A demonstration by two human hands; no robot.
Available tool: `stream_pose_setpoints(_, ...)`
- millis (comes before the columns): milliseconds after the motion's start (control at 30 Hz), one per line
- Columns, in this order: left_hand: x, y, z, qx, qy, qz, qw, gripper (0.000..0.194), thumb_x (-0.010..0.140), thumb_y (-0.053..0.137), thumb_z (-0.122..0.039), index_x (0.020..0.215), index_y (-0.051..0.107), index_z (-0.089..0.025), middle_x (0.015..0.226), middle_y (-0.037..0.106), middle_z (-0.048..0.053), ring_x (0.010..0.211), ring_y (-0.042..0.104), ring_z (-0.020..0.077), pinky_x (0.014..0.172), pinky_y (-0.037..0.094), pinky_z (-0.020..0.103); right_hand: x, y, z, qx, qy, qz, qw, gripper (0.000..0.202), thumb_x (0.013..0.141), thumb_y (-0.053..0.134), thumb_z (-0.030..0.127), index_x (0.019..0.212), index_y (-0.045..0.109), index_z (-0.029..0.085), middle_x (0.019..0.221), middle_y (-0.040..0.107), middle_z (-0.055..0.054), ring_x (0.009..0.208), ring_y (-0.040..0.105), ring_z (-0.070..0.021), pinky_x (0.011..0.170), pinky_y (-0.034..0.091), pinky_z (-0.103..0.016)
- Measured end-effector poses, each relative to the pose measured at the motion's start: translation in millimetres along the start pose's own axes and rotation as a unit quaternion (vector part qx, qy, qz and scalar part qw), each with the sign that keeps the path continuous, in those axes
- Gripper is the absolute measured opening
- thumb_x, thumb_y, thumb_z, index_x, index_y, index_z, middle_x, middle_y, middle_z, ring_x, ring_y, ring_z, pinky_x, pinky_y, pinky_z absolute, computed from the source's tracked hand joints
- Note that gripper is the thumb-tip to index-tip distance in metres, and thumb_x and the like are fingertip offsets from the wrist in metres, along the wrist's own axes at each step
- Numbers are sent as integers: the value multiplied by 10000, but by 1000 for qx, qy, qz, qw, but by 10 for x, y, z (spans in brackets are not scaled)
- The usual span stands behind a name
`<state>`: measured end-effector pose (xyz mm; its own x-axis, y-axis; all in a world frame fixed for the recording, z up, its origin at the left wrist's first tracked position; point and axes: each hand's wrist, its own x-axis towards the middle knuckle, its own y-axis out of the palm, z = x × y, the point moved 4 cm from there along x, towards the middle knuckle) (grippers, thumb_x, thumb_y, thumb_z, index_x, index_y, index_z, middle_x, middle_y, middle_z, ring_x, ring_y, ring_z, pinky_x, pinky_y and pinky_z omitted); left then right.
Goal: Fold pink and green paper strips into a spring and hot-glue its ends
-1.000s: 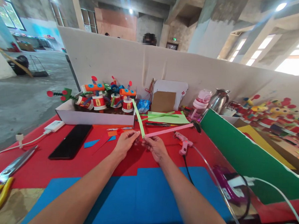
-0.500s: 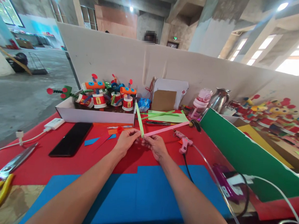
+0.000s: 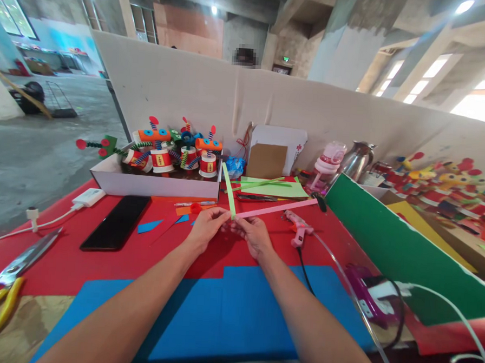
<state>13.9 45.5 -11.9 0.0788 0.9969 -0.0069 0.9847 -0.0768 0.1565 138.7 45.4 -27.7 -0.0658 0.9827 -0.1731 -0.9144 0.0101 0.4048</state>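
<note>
Between my two hands, over the red table top (image 3: 111,269), a light green paper strip (image 3: 229,191) and a pink paper strip (image 3: 279,207) meet at their near ends, roughly at a right angle. My left hand (image 3: 205,226) pinches the joint from the left, by the green strip's lower end. My right hand (image 3: 256,235) has its thumb and fingers closed on the pink strip's near end. The green strip points away from me and the pink one stretches right. Fingertips partly cover the joint. A pink glue gun (image 3: 299,228) lies right of my right hand.
A white box (image 3: 155,186) with several paper-cup figures stands back left. Further left are a phone (image 3: 115,223) and yellow-handled scissors (image 3: 11,283). Blue board (image 3: 219,321) lies under my forearms. Right are a green panel (image 3: 401,255), a purple power socket (image 3: 372,296) and cables.
The pink strip's far end has swung slightly to the right, and the strip lies a little flatter. Both hands keep their pinch at the joint. The view has shifted very slightly.
</note>
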Motion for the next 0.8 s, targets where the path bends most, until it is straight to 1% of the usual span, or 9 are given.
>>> stream_pose_setpoints(67, 4, -13, 10, 17, 5, -14, 1000, 293, 603, 723, -417, 669, 617, -153, 579, 603, -3, 515, 511, 103, 498, 423, 225, -10, 14, 0, -4, 1, 10, 1000, 331, 452, 843, 371, 627, 680, 143, 540, 652, -5, 497, 602, -111, 587, 519, -252)
stream_pose_setpoints(133, 14, -33, 19, 27, 7, -26, 999, 268, 587, 725, -388, 641, 596, -160, 560, 592, -12, 508, 511, 107, 491, 428, 229, -18, 26, -9, -15, 6, 21, 1000, 326, 464, 834, 378, 627, 684, 139, 533, 650, -8, 497, 607, -118, 594, 521, -259)
stream_pose_setpoints(233, 25, -52, 17, 37, 7, -34, 999, 253, 559, 737, -354, 598, 580, -159, 532, 569, -24, 488, 492, 95, 492, 424, 225, -19, 19, -13, -31, 3, 15, 999, 307, 477, 826, 369, 625, 686, 141, 526, 647, -7, 499, 605, -116, 589, 519, -256)
stream_pose_setpoints(300, 22, -46, 13, 24, 0, -28, 999, 266, 560, 740, -368, 608, 585, -157, 533, 565, -24, 487, 491, 93, 493, 422, 225, -13, 5, -5, -37, -7, 3, 999, 291, 490, 819, 359, 632, 689, 142, 535, 654, -12, 502, 603, -119, 584, 519, -258)
stream_pose_setpoints(400, 6, -26, 25, -37, -35, -16, 999, 329, 595, 712, -459, 655, 584, -162, 567, 572, -14, 500, 512, 109, 476, 425, 238, -2, -23, 16, -39, -26, -24, 999, 269, 516, 803, 353, 637, 685, 144, 561, 671, -33, 515, 617, -138, 554, 508, -260)
stream_pose_setpoints(467, -5, -22, 26, -63, -44, -21, 997, 360, 603, 703, -494, 664, 581, -161, 587, 578, -8, 507, 516, 111, 471, 423, 240, 1, -38, 24, -41, -34, -42, 998, 257, 534, 792, 354, 630, 677, 145, 562, 673, -42, 512, 622, -146, 528, 493, -256)
stream_pose_setpoints(567, -13, -3, 13, -44, -25, -11, 999, 361, 611, 715, -487, 640, 582, -153, 564, 575, -7, 502, 501, 100, 485, 415, 231, -5, -28, 32, -37, -47, -49, 997, 248, 543, 786, 350, 625, 672, 146, 548, 663, -34, 505, 615, -145, 547, 500, -267)
stream_pose_setpoints(700, -16, 32, 34, 1, -7, 5, 1000, 336, 608, 735, -448, 631, 593, -144, 554, 590, -5, 494, 495, 88, 493, 396, 219, -30, 24, 40, -17, -58, -31, 998, 257, 527, 791, 361, 599, 657, 153, 533, 649, -18, 498, 605, -148, 588, 522, -298)
stream_pose_setpoints(800, -9, 35, 63, -10, -6, 5, 1000, 323, 602, 736, -435, 623, 600, -143, 548, 596, -3, 492, 503, 89, 498, 397, 218, -44, 36, 50, -15, -60, -24, 998, 248, 526, 796, 343, 606, 653, 156, 529, 643, -6, 494, 597, -136, 593, 521, -290)
